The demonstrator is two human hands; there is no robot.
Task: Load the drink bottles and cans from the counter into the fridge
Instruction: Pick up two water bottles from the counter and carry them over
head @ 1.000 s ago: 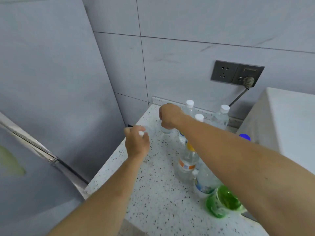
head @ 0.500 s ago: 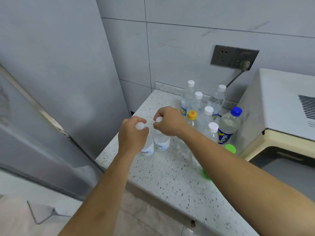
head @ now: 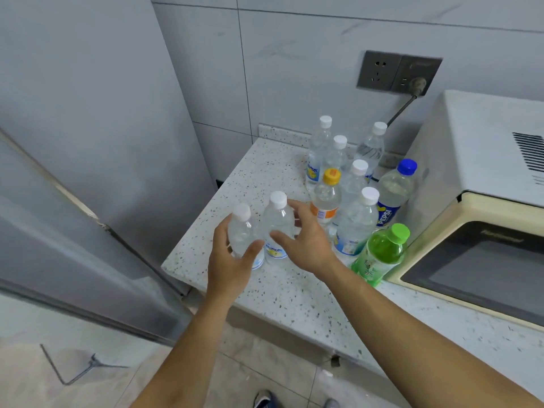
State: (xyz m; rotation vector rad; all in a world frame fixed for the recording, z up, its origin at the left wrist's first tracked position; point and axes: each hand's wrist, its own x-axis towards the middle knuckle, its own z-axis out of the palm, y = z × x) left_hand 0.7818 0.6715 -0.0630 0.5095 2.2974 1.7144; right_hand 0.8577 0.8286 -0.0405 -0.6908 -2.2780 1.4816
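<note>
Grey fridge (head: pixel 73 142) left of speckled white stone counter (head: pixel 282 293). At counter's left edge, left hand (head: pixel 229 260) grips small clear white-capped bottle (head: pixel 243 234); right hand (head: pixel 306 240) spread open around second clear white-capped bottle (head: pixel 278 228). Cream microwave (head: pixel 477 201) right.

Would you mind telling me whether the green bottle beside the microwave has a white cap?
No, the green bottle standing by the microwave wears a bright green cap, unlike the white-capped clear bottles around it.
</note>
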